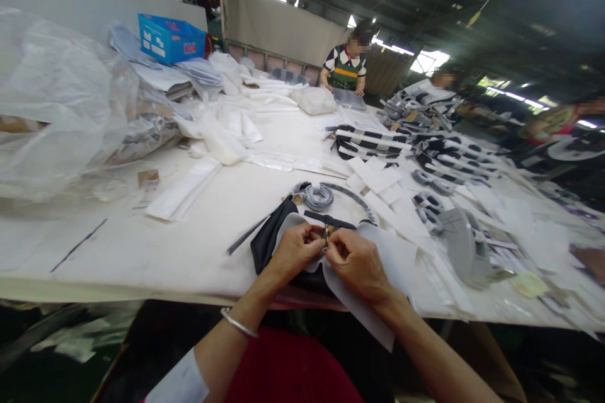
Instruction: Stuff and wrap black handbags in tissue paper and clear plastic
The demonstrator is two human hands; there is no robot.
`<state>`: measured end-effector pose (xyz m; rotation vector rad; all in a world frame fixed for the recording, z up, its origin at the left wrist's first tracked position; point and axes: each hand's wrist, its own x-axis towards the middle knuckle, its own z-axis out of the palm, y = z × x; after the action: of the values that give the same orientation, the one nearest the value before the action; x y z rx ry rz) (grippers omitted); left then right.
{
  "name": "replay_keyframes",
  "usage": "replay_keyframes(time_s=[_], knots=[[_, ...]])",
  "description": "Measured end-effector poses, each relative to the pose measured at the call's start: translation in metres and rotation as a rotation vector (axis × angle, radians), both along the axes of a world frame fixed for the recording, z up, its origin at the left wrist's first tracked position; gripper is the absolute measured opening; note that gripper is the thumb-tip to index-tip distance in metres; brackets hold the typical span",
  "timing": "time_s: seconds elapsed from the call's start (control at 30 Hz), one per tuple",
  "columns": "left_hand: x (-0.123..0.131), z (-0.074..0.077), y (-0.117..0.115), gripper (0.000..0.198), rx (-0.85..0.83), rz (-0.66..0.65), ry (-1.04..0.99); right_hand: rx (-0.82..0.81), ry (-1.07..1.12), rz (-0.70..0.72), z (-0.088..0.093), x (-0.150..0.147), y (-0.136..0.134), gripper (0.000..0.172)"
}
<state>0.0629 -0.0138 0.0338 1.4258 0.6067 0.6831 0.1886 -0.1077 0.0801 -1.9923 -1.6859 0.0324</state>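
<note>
A black bag (pixel 265 242) lies at the table's front edge, with white sheet material (pixel 392 252) over and around it. Both my hands meet at its middle, below a dark strap tab (pixel 329 220). My left hand (pixel 297 250) is closed in a pinch, and my right hand (pixel 354 259) pinches right beside it. Between the fingertips a small shiny metal piece (pixel 326 234) shows, but its kind is mostly hidden. Behind the bag arches a wrapped handle (pixel 354 195), and a coiled wrapped strap (pixel 318 196) rests inside that arch.
Clear plastic bagging (pixel 61 107) heaps up on the left, near a blue box (pixel 172 39) on stacked sheets. Several wrapped black handles (pixel 378 141) and a tape dispenser (pixel 466 245) lie to the right. A person (pixel 347 66) works across the white table (pixel 189 252).
</note>
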Motion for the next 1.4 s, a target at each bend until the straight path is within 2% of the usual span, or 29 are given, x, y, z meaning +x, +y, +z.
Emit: replay_keyframes(time_s=[0.1,0.2,0.3,0.37,0.43,0.53,0.63,0.7,0.73,0.8,0.87,0.97,1.2,1.33,1.4], knots=[[0.0,-0.001,-0.001,0.032,0.013,-0.017,-0.004,-0.021,0.06,0.022,0.002,0.001,-0.002,0.013],[0.0,-0.003,-0.005,0.034,0.091,0.037,-0.021,-0.029,0.11,0.038,0.003,0.0,-0.001,0.013],[-0.002,-0.004,-0.011,0.039,0.265,0.107,-0.035,-0.022,0.112,0.069,0.003,-0.002,0.0,0.014],[-0.004,-0.005,-0.013,0.035,0.401,0.095,-0.04,0.005,0.102,0.092,0.003,-0.004,0.001,0.014],[-0.005,-0.005,-0.014,0.028,0.458,0.064,-0.056,0.033,0.119,0.098,0.004,-0.005,0.002,0.015],[-0.006,-0.003,-0.013,0.018,0.359,0.075,-0.062,0.039,0.242,0.05,0.007,-0.003,0.0,0.017],[-0.006,-0.001,-0.01,0.017,0.137,0.126,-0.067,0.033,0.421,-0.158,0.01,0.001,-0.002,0.029],[-0.005,0.0,-0.008,0.018,0.014,0.137,-0.09,-0.044,0.531,-0.274,0.012,0.004,-0.001,0.037],[-0.004,0.001,-0.008,0.019,-0.023,0.132,-0.1,-0.106,0.573,-0.284,0.013,0.004,0.0,0.039],[-0.004,0.001,-0.007,0.022,-0.065,0.102,-0.11,-0.21,0.624,-0.232,0.014,0.004,0.003,0.039],[-0.003,0.0,-0.006,0.024,-0.086,0.066,-0.114,-0.243,0.654,-0.183,0.014,0.002,0.007,0.036],[-0.001,-0.001,-0.006,0.024,-0.094,0.063,-0.114,-0.243,0.746,-0.167,0.011,0.002,0.01,0.035],[-0.001,-0.004,-0.001,0.028,-0.137,0.184,-0.17,-0.212,1.045,-0.159,0.002,0.016,0.01,0.043],[-0.006,-0.005,0.002,0.029,-0.106,0.215,-0.228,-0.183,1.105,-0.158,-0.001,0.019,0.013,0.046],[-0.008,-0.003,0.002,0.03,-0.145,0.205,-0.25,-0.177,1.112,-0.168,-0.003,0.019,0.014,0.046]])
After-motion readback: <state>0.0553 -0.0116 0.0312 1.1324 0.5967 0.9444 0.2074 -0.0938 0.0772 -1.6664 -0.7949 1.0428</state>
